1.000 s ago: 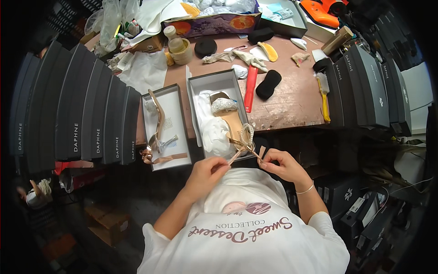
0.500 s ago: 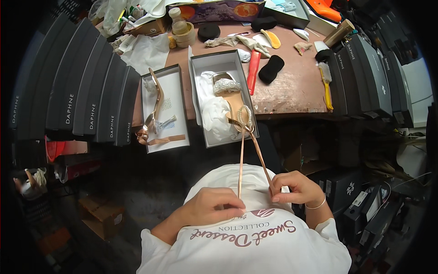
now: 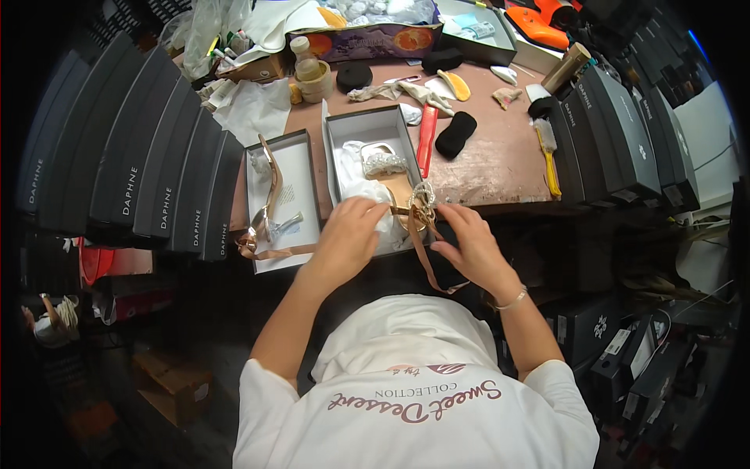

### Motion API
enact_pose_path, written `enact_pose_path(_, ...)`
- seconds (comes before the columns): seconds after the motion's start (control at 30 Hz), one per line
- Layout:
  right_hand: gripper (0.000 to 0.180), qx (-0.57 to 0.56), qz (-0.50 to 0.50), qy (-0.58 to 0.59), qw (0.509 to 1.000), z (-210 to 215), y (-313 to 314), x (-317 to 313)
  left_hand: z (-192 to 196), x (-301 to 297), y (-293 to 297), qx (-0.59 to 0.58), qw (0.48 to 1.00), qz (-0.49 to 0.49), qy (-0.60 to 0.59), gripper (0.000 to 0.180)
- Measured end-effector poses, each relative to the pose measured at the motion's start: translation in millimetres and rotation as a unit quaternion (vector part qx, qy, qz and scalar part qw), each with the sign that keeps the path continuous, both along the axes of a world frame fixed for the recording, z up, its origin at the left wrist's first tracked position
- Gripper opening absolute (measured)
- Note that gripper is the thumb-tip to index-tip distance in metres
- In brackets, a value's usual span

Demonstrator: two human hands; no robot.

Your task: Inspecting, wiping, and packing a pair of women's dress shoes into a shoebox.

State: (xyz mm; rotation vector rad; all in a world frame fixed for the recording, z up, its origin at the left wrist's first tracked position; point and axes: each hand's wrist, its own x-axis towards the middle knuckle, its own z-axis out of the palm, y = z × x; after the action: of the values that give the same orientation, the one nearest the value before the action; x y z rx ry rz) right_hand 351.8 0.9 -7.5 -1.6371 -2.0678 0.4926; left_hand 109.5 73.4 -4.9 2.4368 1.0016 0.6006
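A sandal [image 3: 401, 187] with a beaded toe band and a pearl strap lies in an open grey shoebox [image 3: 366, 119], white tissue beside it. Over the box's near edge hang its long rose-gold ribbons [image 3: 423, 254]. My left hand [image 3: 349, 238] is closed, its fingertips at the sandal's left side by the ankle strap. On the other side my right hand [image 3: 473, 246] reaches to the pearl strap, thumb and fingers apart. A second rose-gold sandal [image 3: 273, 184] lies on its side in the box lid [image 3: 301, 148] to the left.
Dark shoeboxes stand in rows at the left [image 3: 148, 156] and right [image 3: 617, 133]. On the pink table lie a red tool [image 3: 426, 141], a black pad [image 3: 456, 134], a yellow-handled brush [image 3: 549, 156] and cloths [image 3: 402, 92]. A bottle in a cup [image 3: 311, 74] stands at the back.
Both hands have moved forward from my shirt to the sandal. The ribbons, drawn straight toward me before, now hang slack over the box edge. The view has shifted slightly.
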Motion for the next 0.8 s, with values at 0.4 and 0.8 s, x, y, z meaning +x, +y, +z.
enact_pose_path(0.4,0.021,-0.071,-0.182,0.439,0.877,-37.9,78.6,-15.3,-66.2,22.4,21.6,-0.047,0.994,0.100,-0.003,0.085)
enact_pose_path(0.8,0.032,-0.134,-0.096,0.856,0.490,-57.0,72.5,3.5,-66.8,37.4,50.5,-0.678,0.468,0.139,-0.550,0.057)
